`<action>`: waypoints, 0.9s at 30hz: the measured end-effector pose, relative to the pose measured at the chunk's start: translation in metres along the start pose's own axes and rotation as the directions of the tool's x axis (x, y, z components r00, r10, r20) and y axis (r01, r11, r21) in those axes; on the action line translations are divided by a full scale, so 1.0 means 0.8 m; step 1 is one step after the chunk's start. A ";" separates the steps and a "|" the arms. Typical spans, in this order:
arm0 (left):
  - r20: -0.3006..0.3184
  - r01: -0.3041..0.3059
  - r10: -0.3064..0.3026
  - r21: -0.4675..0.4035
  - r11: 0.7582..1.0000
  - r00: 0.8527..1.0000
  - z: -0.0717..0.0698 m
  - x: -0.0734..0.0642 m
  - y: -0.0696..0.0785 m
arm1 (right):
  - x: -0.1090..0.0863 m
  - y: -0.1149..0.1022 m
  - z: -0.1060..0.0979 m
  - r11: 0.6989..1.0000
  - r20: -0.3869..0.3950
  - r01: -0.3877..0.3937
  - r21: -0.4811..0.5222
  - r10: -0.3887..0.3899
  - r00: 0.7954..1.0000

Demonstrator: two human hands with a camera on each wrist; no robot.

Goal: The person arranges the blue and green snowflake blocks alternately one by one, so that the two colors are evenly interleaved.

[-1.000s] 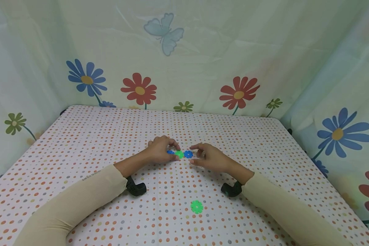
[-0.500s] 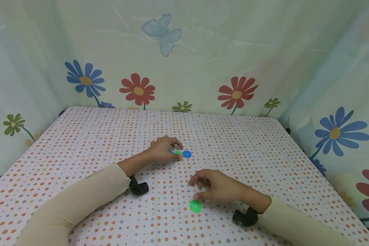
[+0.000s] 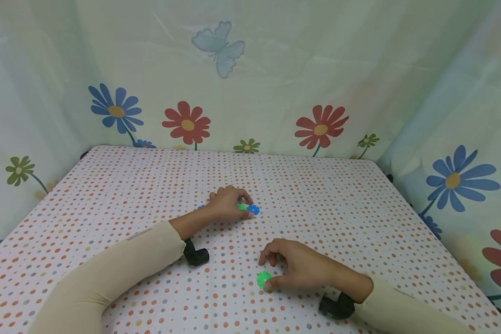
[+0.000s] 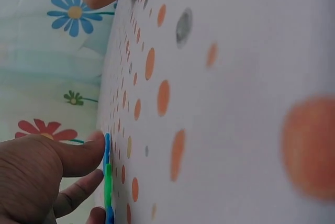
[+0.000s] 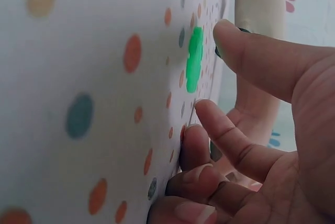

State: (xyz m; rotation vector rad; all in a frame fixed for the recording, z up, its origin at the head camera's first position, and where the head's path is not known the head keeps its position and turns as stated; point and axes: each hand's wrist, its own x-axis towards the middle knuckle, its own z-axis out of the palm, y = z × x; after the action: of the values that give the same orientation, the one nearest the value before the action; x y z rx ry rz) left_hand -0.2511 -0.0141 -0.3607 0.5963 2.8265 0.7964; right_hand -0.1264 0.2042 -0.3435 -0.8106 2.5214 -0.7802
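Observation:
In the head view my left hand (image 3: 227,204) is over a row of flower-shaped plastic discs lying flat. A green disc (image 3: 242,207) and a blue disc (image 3: 253,210) show between its thumb and forefinger; another blue disc (image 3: 201,207) peeks out behind the wrist. From the left wrist, the thumb is at the edge of a blue disc (image 4: 107,148), with a green disc (image 4: 108,185) beside it; contact is unclear. My right hand (image 3: 300,264) is spread loosely beside a single green disc (image 3: 263,279), its thumb overlapping the disc's edge. The right wrist view shows that green disc (image 5: 194,62) still on the table.
A dotted cloth covers the table (image 3: 150,176). Curtains printed with flowers (image 3: 250,83) rise behind it and at both sides. Black wrist cameras (image 3: 337,306) hang under both forearms.
My right hand has left the row's right end and come down toward me to the lone green disc. My left hand has slid slightly right along the row, exposing the leftmost blue disc.

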 end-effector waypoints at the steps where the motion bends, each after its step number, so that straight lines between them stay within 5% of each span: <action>1: -0.004 0.006 -0.006 0.007 1.000 1.000 0.001 0.000 0.001 | -0.001 0.000 0.000 1.000 -0.002 0.004 -0.008 -0.004 1.000; 11: -0.037 0.049 -0.048 0.036 0.998 0.998 0.003 -0.002 0.011 | -0.003 -0.003 0.003 1.000 -0.019 0.014 -0.026 -0.015 1.000; 27: -0.056 -0.011 0.013 0.040 0.999 0.998 0.007 -0.002 0.007 | -0.005 -0.001 0.006 0.999 -0.037 0.032 -0.028 -0.033 0.999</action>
State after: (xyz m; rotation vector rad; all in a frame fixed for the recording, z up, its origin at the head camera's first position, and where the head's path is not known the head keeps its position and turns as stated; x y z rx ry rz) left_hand -0.2461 -0.0077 -0.3621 0.6064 2.8989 0.7720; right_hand -0.1209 0.2042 -0.3462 -0.8557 2.5629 -0.7792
